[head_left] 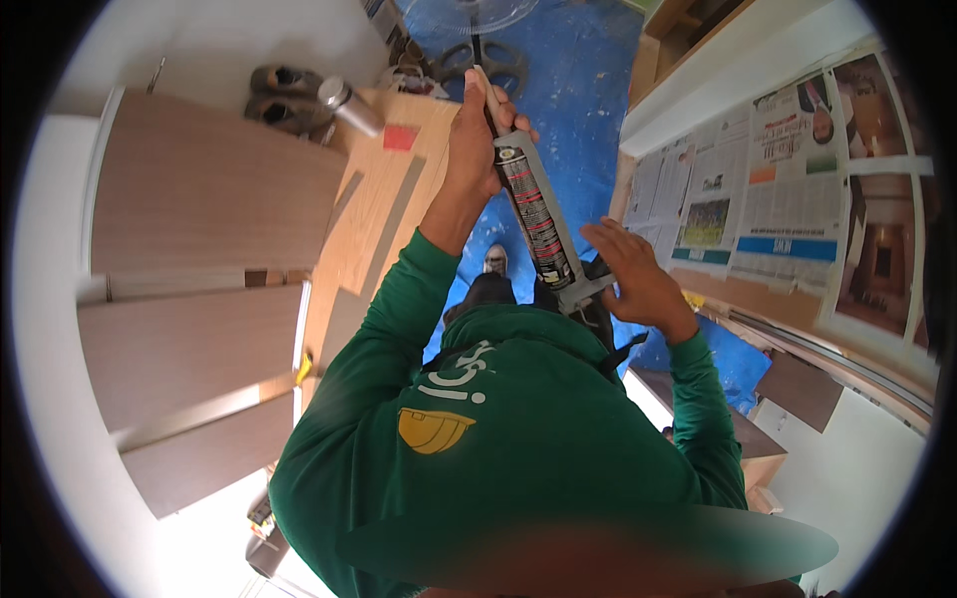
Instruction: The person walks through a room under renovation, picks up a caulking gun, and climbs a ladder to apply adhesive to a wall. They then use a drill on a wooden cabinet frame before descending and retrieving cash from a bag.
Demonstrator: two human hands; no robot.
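Left hand [472, 149]: closed round the gun's nozzle end, upper centre
Right hand [640, 277]: fingers loosely spread, just beside the gun's lower end; contact unclear
Gun [554, 197]: grey frame, slanting down to the right through the centre
Cartridge [532, 214]: black, with white and red print, lying in the frame
Floor: blue sheet [590, 75], pale-spotted, upper centre
Bench [376, 187]: light wood, grey strips, left of centre
Flask [352, 108]: silvery, upper left, near dark shoes [284, 80]
Newspaper [736, 149]: right

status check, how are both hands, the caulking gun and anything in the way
Left hand closed around caulking gun at far end. Right hand open by near end, contact unclear. Cartridge in gun. Metal flask off left, apart.
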